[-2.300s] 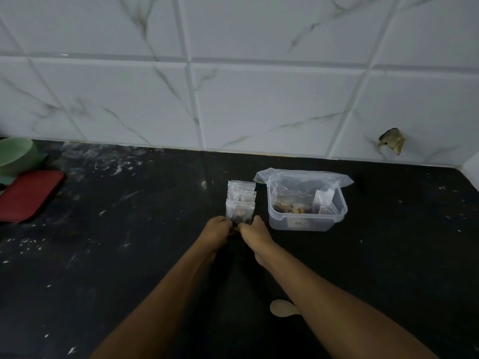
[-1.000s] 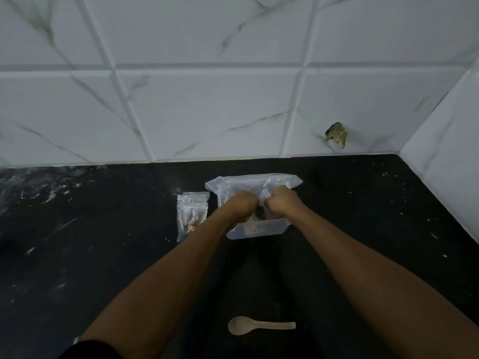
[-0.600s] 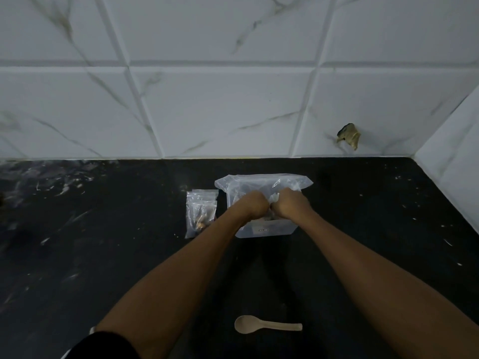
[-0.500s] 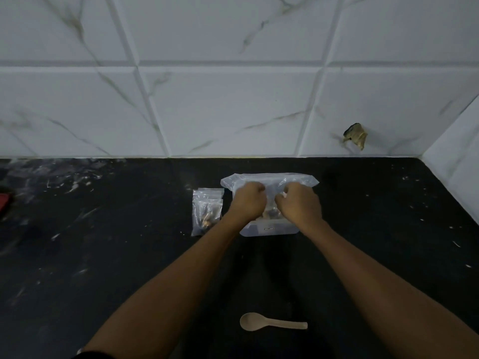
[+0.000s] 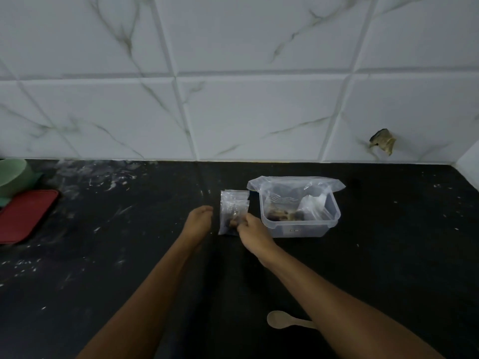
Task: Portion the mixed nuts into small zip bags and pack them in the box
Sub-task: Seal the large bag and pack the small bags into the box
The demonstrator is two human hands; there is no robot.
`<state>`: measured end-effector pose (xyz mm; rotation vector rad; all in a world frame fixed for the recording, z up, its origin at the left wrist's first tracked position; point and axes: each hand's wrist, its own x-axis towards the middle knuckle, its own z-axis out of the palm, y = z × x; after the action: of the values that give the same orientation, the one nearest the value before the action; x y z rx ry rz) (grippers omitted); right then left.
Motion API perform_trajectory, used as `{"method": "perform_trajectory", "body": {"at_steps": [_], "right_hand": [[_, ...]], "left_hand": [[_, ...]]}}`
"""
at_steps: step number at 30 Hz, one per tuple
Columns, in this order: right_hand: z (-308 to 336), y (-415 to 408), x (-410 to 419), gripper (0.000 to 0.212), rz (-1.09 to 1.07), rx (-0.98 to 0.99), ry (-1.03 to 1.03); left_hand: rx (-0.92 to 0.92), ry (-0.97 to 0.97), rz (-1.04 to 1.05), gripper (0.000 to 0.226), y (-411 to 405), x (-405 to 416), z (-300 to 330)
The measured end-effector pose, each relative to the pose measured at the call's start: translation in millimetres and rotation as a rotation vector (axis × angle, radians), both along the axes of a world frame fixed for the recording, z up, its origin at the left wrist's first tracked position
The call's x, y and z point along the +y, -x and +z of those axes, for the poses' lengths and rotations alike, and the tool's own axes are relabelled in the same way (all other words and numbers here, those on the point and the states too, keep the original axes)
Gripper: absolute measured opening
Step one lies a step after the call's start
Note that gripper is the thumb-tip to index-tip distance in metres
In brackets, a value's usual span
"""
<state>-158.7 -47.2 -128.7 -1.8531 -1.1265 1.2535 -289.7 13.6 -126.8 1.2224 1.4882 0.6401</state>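
A clear plastic box (image 5: 302, 227) stands on the black counter, lined by a large clear bag (image 5: 295, 183) with nuts and small zip bags inside. Just left of the box lies a short stack of small zip bags of nuts (image 5: 233, 206). My right hand (image 5: 250, 229) pinches the near end of the front bag in that stack. My left hand (image 5: 198, 221) rests on the counter left of the stack, fingers together, holding nothing, a small gap away from the bags.
A pale wooden spoon (image 5: 281, 320) lies near me, partly under my right forearm. A red lid (image 5: 24, 215) and a green bowl (image 5: 11, 176) sit at the far left. The tiled wall (image 5: 233, 112) rises behind the counter, with a corner wall at right.
Both hands have left the box and come back left to the stack of small bags. My right hand has taken hold of the front bag. The view has turned left.
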Motion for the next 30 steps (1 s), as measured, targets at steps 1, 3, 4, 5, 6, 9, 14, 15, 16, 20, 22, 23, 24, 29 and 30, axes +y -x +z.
{"method": "perform_trajectory", "body": {"at_steps": [1,3,4,5,6,9,14,15,16,20,22,23,24,29,30], "right_hand": [[-3.0,1.3,2.5,0.028,-0.017,0.014,0.031],[-7.6,3.6,6.2,0.026,-0.069,0.034,0.075],[-11.1,4.4,8.1,0.025,-0.098,0.037,0.084],[-14.4,5.9,9.8,0.025,-0.124,0.033,0.089],[-17.4,7.1,11.0,0.027,-0.148,0.032,0.09],[-22.8,13.3,12.8,0.033,-0.169,0.034,0.108],[-26.3,17.5,9.9,0.041,-0.206,0.128,0.108],[-24.3,18.9,7.7,0.04,-0.193,0.145,0.103],[-23.9,20.4,6.0,0.037,-0.169,0.17,0.096],[-11.7,19.7,-0.8,0.018,-0.113,0.256,0.069],[2.4,13.4,-4.3,0.018,-0.112,0.234,0.019],[12.7,8.7,-6.2,0.021,-0.11,0.223,-0.006],[23.8,2.7,-7.7,0.025,-0.115,0.224,-0.041],[72.0,-45.6,-7.2,0.043,-0.225,0.216,-0.123],[79.6,-57.3,-7.3,0.041,-0.243,0.209,-0.108]], "left_hand": [[-0.024,0.042,0.006,0.03,-0.3,-1.7,-3.9],[-0.033,0.109,-0.015,0.029,-1.8,-6.5,-8.9],[-0.036,0.136,-0.025,0.028,-2.6,-8.0,-12.1],[-0.047,0.165,-0.029,0.027,-4.1,-9.6,-14.5],[-0.071,0.19,-0.019,0.027,-5.7,-10.4,-17.7],[-0.136,0.252,-0.012,0.027,-8.5,-12.5,-23.7],[-0.162,0.245,-0.004,0.033,-9.8,-16.9,-26.0],[-0.164,0.226,-0.006,0.033,-9.1,-18.7,-25.1],[-0.171,0.196,-0.004,0.034,-8.2,-21.2,-24.7],[-0.222,0.054,-0.004,0.035,-7.1,-36.2,-16.1],[-0.281,-0.041,-0.03,0.033,-11.7,-44.1,-3.1],[-0.286,-0.104,-0.056,0.032,-15.2,-45.9,4.3],[-0.287,-0.173,-0.095,0.032,-20.2,-47.6,12.5],[-0.248,-0.311,-0.235,0.039,-58.4,-48.5,54.3],[-0.241,-0.322,-0.255,0.039,-68.4,-47.8,59.8]]}}
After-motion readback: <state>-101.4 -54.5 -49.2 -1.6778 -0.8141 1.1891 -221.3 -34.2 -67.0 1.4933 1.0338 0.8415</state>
